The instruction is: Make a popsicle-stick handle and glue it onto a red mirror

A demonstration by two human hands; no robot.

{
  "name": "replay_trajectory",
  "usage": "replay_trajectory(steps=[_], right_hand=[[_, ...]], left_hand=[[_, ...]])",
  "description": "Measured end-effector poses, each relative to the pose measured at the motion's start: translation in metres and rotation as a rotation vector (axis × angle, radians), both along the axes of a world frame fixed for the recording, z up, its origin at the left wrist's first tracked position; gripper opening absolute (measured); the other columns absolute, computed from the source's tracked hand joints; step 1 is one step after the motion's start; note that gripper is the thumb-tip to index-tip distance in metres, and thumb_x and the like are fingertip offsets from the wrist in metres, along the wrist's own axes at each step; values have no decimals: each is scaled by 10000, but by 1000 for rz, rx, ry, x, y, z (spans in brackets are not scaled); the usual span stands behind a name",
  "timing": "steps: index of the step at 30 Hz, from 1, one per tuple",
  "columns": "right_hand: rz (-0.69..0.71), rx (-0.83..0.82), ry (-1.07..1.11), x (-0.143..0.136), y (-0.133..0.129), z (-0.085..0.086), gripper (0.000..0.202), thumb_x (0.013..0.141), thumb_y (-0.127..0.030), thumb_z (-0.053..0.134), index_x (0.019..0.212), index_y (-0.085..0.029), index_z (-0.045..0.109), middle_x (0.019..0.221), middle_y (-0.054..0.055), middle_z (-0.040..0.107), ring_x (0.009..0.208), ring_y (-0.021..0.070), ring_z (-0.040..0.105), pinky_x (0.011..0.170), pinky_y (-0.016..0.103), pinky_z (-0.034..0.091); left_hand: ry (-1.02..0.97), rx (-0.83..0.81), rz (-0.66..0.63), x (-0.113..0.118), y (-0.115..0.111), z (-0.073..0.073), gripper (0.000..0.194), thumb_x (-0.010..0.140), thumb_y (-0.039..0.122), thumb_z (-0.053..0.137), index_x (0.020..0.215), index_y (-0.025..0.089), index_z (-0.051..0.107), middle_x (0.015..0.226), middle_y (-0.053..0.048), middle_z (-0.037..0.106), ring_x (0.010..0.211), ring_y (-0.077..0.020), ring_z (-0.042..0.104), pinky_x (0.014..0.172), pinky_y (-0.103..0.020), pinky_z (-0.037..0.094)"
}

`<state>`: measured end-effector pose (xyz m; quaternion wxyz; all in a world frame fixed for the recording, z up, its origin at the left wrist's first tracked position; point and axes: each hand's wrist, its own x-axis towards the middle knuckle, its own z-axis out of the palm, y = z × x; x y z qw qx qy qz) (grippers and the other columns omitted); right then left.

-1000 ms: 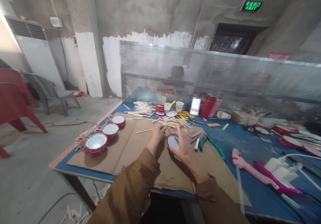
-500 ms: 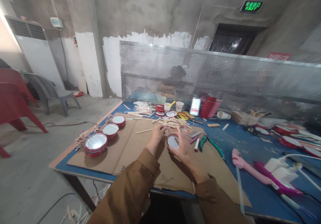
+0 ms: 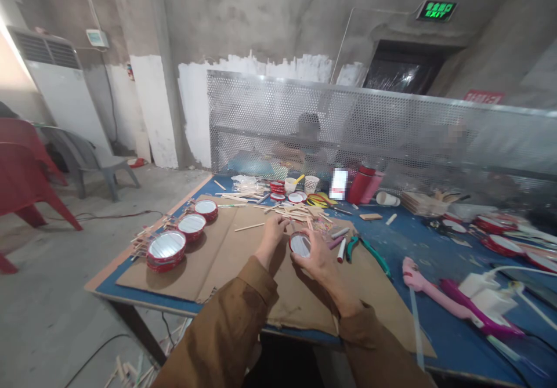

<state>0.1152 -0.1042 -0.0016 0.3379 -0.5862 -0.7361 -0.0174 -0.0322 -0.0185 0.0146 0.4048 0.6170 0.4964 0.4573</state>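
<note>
Round disc [image 3: 298, 245] in right hand [image 3: 319, 254], sticks [image 3: 300, 210] beyond, green-handled pliers [image 3: 376, 256] nearby

I receive a greyish, moderately bright view, with white glare washing in at the far left edge. Pale streaks shine on the round silvery discs with red rims [image 3: 166, 245], and the green lit exit sign [image 3: 437, 10] glows. Soft shadow darkens the brown cardboard sheet [image 3: 213, 266] below the right hand [image 3: 317, 254]. Wide-angle distortion stretches my edges; detail behind the perforated grey metal screen [image 3: 265, 107] looks hazy, partly pixelated.
</note>
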Motion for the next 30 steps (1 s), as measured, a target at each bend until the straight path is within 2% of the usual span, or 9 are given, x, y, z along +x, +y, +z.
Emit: replay_trajectory(steps=[14, 20, 30], right_hand=[[28, -23, -12, 3, 1, 2, 578, 747, -342, 688, 1295, -185, 590, 1267, 157, 636, 1220, 326, 588, 1015, 471, 472], [19, -9, -32, 4, 2, 1, 575, 724, -347, 697, 1276, -211, 607, 1256, 137, 647, 1187, 326, 604, 996, 462, 487], [32, -28, 27, -4, -4, 8, 573, 716, -320, 695, 1263, -189, 586, 1201, 135, 669, 1146, 314, 626, 979, 441, 502]], left_hand=[[7, 0, -4, -1, -2, 4, 267, 806, 186, 577, 547, 185, 511, 540, 32, 506, 569, -122, 478, 610, -249, 361], [14, 14, 0, -1, 0, 1, 283, 808, 248, 584, 541, 187, 511, 530, 26, 509, 568, -121, 480, 580, -238, 358], [2, 10, -9, 0, -2, 4, 306, 823, 216, 587, 532, 186, 498, 530, 34, 499, 562, -119, 468, 618, -252, 357]])
